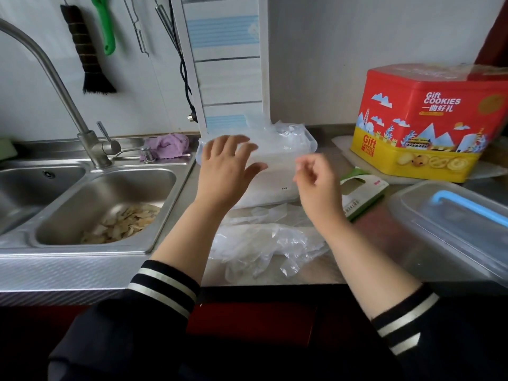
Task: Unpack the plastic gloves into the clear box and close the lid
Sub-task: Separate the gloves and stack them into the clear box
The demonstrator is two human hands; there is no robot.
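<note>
The clear box (275,174) stands on the counter at the centre back, without a lid, with crumpled plastic gloves (286,136) heaped in it. My left hand (225,166) hovers over the box's front left corner with fingers spread, holding nothing. My right hand (316,185) is at the box's front right, fingers loosely curled, with nothing visible in it. More loose plastic gloves (264,248) lie on the counter between my forearms. The clear lid (450,229) with a blue handle lies at the right.
A green and white glove packet (360,191) lies right of the box. A red and yellow cookie tin (428,119) stands at the back right. On the left are a steel sink (110,210) holding peelings, a tap (90,144) and a purple cloth (167,144).
</note>
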